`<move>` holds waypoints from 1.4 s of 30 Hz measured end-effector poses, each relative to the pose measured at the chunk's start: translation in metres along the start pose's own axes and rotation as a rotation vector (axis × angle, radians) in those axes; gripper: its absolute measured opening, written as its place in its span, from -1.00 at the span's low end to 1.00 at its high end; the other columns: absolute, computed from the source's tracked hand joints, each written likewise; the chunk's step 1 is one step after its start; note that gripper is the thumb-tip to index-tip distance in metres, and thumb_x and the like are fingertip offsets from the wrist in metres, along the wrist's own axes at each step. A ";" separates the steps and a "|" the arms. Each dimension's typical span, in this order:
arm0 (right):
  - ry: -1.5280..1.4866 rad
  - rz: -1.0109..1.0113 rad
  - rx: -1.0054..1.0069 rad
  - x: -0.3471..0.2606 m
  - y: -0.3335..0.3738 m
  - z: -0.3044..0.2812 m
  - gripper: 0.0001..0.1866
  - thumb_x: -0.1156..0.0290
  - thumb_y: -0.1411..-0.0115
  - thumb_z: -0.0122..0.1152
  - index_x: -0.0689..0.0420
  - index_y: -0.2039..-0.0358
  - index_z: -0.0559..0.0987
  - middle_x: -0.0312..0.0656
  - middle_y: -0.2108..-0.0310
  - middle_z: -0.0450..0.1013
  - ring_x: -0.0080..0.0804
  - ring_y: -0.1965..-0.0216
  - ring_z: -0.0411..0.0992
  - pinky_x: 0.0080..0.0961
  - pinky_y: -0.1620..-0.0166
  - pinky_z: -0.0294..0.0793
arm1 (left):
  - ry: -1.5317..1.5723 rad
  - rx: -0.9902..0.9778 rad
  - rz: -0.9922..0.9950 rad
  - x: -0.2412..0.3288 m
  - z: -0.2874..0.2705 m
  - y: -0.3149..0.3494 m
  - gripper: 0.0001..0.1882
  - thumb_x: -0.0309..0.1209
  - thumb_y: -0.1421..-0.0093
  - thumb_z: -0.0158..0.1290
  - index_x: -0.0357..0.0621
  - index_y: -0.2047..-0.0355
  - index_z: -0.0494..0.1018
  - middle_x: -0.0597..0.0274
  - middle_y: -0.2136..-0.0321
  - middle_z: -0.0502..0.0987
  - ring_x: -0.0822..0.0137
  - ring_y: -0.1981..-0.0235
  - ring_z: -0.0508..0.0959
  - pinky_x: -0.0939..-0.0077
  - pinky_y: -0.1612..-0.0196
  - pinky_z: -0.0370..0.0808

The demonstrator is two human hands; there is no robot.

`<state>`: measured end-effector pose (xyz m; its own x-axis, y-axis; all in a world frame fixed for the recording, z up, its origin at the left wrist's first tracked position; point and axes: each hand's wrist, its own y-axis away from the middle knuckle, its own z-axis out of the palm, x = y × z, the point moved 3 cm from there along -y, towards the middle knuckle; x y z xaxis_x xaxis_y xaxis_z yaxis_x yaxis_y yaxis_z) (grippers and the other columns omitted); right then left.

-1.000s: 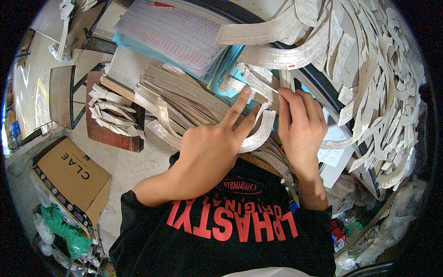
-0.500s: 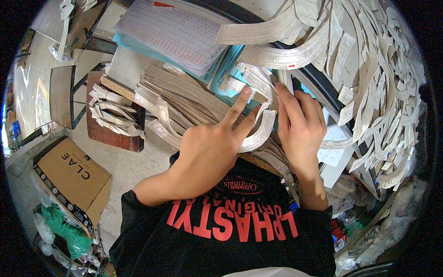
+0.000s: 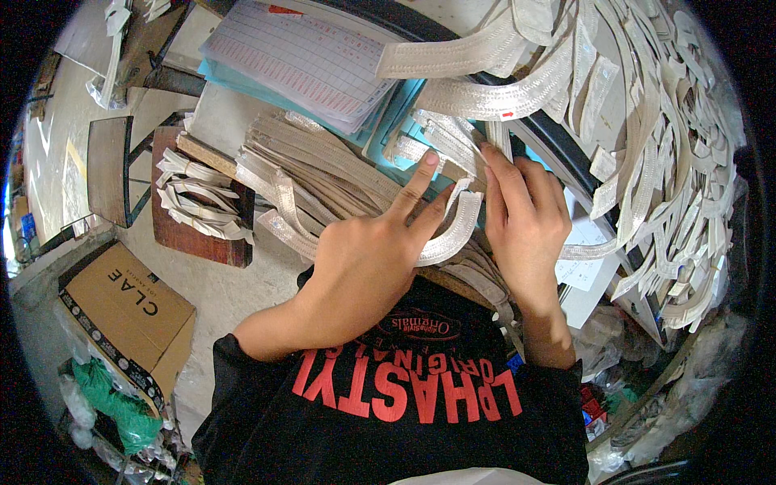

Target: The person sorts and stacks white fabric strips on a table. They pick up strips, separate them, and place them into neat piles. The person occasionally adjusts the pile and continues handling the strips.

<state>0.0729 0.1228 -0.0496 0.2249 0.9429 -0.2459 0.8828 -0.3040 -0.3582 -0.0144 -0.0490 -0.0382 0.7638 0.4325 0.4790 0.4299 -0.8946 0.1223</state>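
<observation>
My left hand [image 3: 356, 250] reaches in over a curved cream woven strip [image 3: 465, 222], which bends out from under its fingers. The index finger is stretched forward onto a shiny strip end [image 3: 410, 149], and the middle finger lies against the curved strip. My left thumb is hidden below the hand. On the other side, my right hand [image 3: 525, 202] has its fingers closed on a flat woven strip [image 3: 453, 133] beside the blue folder. Its fingertips partly cover that strip.
Printed sheets [image 3: 295, 61] lie on a blue folder [image 3: 388, 149]. A bundle of strips [image 3: 315, 158] rests along a board; many more strips [image 3: 655, 153] hang at the right. A stool [image 3: 198, 242] carries another bundle. A cardboard box [image 3: 133, 303] stands at lower left.
Almost nothing differs. Both hands stay in place, with only a very slight shift of the fingertips and strips.
</observation>
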 end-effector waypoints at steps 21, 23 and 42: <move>-0.060 -0.033 0.051 0.007 0.003 0.002 -0.59 0.51 -0.13 0.42 -0.04 -0.02 0.70 -0.21 0.27 0.53 -0.19 0.32 0.55 -0.30 0.25 0.60 | 0.204 0.308 -0.256 -0.034 -0.055 0.038 -0.44 -0.52 -0.07 0.34 -0.33 -0.13 0.54 -0.22 -0.13 0.60 -0.17 -0.11 0.65 0.18 -0.13 0.58; -0.070 -0.025 0.056 0.008 0.002 0.001 -0.61 0.52 -0.16 0.42 -0.04 -0.02 0.71 -0.20 0.28 0.55 -0.19 0.33 0.55 -0.30 0.26 0.59 | 0.200 0.310 -0.247 -0.035 -0.054 0.037 -0.46 -0.52 -0.08 0.32 -0.33 -0.11 0.55 -0.18 -0.12 0.61 -0.18 -0.09 0.65 0.19 -0.11 0.58; -0.144 -0.085 0.067 0.015 -0.002 -0.003 -0.65 0.48 -0.15 0.41 0.00 0.02 0.68 -0.22 0.36 0.53 -0.18 0.37 0.56 -0.30 0.27 0.62 | 0.035 0.152 -0.094 -0.020 -0.034 0.025 -0.58 -0.52 0.06 0.31 -0.08 0.10 0.66 0.15 -0.14 0.64 0.00 0.18 0.74 0.21 0.17 0.68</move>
<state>0.0763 0.1378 -0.0497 0.0845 0.9377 -0.3370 0.8657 -0.2365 -0.4411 -0.0353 -0.0833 -0.0153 0.7008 0.5070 0.5019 0.5683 -0.8220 0.0368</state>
